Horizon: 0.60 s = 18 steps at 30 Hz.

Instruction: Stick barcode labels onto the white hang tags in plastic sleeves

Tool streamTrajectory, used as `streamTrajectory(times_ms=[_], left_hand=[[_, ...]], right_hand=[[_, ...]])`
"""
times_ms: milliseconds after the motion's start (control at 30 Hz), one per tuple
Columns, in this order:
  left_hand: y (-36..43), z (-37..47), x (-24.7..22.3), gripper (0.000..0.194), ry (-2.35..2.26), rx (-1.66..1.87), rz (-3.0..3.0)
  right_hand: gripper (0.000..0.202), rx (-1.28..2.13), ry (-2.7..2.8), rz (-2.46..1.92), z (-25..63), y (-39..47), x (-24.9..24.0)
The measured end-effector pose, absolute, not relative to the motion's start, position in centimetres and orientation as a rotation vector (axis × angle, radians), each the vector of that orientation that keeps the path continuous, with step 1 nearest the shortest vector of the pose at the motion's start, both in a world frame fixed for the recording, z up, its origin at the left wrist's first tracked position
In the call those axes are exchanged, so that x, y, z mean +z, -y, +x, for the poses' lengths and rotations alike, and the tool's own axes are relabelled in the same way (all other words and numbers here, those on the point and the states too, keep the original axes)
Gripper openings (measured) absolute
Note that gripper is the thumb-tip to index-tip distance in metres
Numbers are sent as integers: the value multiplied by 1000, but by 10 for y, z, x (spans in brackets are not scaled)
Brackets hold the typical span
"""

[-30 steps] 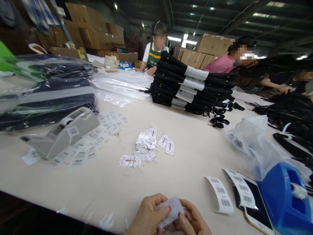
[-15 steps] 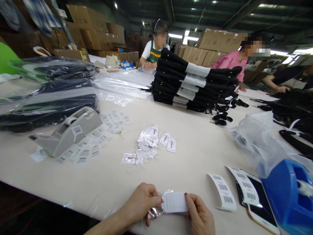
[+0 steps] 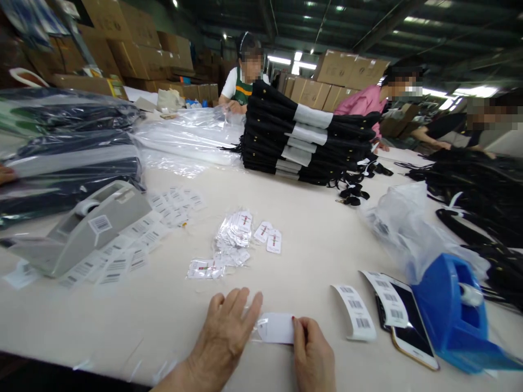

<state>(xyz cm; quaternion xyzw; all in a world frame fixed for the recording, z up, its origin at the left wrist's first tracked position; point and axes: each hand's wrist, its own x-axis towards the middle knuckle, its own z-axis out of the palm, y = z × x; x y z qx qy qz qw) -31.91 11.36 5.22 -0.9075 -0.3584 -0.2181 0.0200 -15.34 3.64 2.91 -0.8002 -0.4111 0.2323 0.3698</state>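
Note:
A blank white hang tag (image 3: 278, 329) lies at the table's near edge, with clear plastic at its left end. My right hand (image 3: 314, 351) pinches its right edge between thumb and fingers. Over the plastic at the other end, my left hand (image 3: 224, 332) rests palm down, fingers stretched out and holding nothing. Beyond my hands is a pile of printed tags in clear sleeves (image 3: 233, 231), with two loose printed tags (image 3: 273, 241) just right of it. To the right of my right hand, a curled strip of barcode stickers (image 3: 355, 312) stands on the table.
A second sticker strip (image 3: 386, 298) lies over a phone (image 3: 417, 335), beside a blue tape dispenser (image 3: 443, 310). At left, a grey tape dispenser (image 3: 81, 234) stands by loose barcode labels (image 3: 118, 267) and bagged dark goods (image 3: 77, 155). Stacked black items (image 3: 261, 130) rise ahead; co-workers stand beyond.
My left hand has gone from pinching the plastic at the tag's left end to lying flat with fingers extended. The tag has been lowered to the table. My view has turned slightly right.

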Motion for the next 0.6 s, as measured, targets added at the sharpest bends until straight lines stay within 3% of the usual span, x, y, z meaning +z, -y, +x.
streamTrajectory(times_ms=[133, 233, 367, 467, 600], left_hand=[[-116, -319, 34, 31, 593, -1024, -2909], [-120, -320, 29, 31, 588, -1121, -2958], [-121, -325, 32, 24, 674, -974, -3102], [-116, -322, 44, 27, 823, -946, -3184], [-103, -297, 72, 28, 1021, -1174, -3385]], right_hand=[[33, 234, 1010, -2060, -138, -32, 46], [48, -102, 865, -2149, -98, -25, 67], [68, 345, 593, -2144, -51, -17, 78], [66, 643, 436, -1852, -50, -15, 78], [55, 712, 257, -1587, -80, -14, 82]])
